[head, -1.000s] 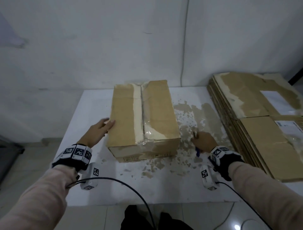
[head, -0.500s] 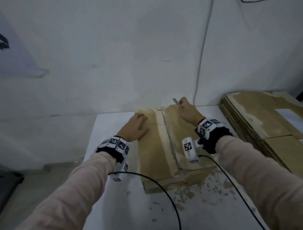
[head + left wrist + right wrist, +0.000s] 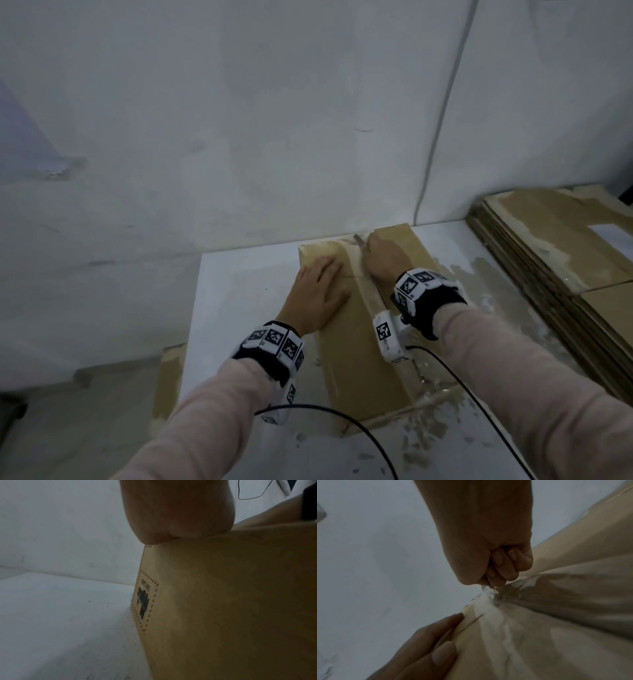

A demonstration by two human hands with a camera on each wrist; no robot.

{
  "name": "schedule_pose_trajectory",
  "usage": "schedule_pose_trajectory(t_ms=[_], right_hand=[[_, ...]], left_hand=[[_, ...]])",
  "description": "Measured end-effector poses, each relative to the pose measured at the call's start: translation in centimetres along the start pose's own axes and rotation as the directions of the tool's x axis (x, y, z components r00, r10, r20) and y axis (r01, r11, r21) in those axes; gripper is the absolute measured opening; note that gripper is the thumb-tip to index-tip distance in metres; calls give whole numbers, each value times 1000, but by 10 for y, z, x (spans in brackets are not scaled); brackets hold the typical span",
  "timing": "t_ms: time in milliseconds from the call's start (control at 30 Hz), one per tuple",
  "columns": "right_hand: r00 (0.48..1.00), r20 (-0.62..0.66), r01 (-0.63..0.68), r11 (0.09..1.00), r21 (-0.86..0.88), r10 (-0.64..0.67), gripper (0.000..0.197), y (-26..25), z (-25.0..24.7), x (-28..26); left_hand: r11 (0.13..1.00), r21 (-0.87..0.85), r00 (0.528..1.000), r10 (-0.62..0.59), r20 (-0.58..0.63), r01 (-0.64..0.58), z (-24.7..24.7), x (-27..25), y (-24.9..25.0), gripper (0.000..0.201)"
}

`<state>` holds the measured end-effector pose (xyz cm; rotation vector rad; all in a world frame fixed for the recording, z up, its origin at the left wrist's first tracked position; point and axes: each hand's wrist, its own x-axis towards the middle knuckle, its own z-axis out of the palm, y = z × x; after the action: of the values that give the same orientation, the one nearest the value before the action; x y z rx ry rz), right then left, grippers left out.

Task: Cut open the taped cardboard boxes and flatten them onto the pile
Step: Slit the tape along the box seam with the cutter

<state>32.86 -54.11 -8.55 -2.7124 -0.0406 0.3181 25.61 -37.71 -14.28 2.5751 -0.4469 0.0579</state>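
Observation:
A taped brown cardboard box (image 3: 359,346) lies lengthwise on the white table (image 3: 239,294). My left hand (image 3: 317,291) lies flat on the box's top left flap, its fingers straight. My right hand (image 3: 383,258) grips a small cutter (image 3: 359,240) with curled fingers, the blade tip at the far end of the clear-taped centre seam. In the right wrist view the blade (image 3: 485,588) meets the crinkled tape at the box edge, and the left fingertips (image 3: 443,654) press the flap beside it. The left wrist view shows the box's side (image 3: 223,608) with a printed label.
A pile of flattened boxes (image 3: 565,274) lies along the table's right side. Brown paper residue marks the table around the box (image 3: 479,274). A white wall with a thin cable (image 3: 442,120) stands right behind the table. Wrist cables trail over the near edge.
My right hand brought the cutter from the table beside the box to the far end of the seam. My left hand moved from the box's side onto its top.

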Motion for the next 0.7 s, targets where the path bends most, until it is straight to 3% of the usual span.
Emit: schedule_pose_trajectory(t_ms=[233,400,533,700], right_hand=[[996,-73,-57,998,-11,56,31,-14,14,-5],[992,-98,-70,997,39,74,39,-9,13,-7],[997,-78,-26,999,22,28,28,-6,12,-9],[999,-34,-40,998,-52,39,36,-7,7,-10]], left_hand=[[999,-49,1000,-6,-21,5,2,-2,-1,72],[999,-48,999,-6,-39,4,4,-1,-1,72],[999,-46,999,11,-51,-13,5,-1,-2,83],[999,-36,998,12,-60,-14,6,0,-4,83]])
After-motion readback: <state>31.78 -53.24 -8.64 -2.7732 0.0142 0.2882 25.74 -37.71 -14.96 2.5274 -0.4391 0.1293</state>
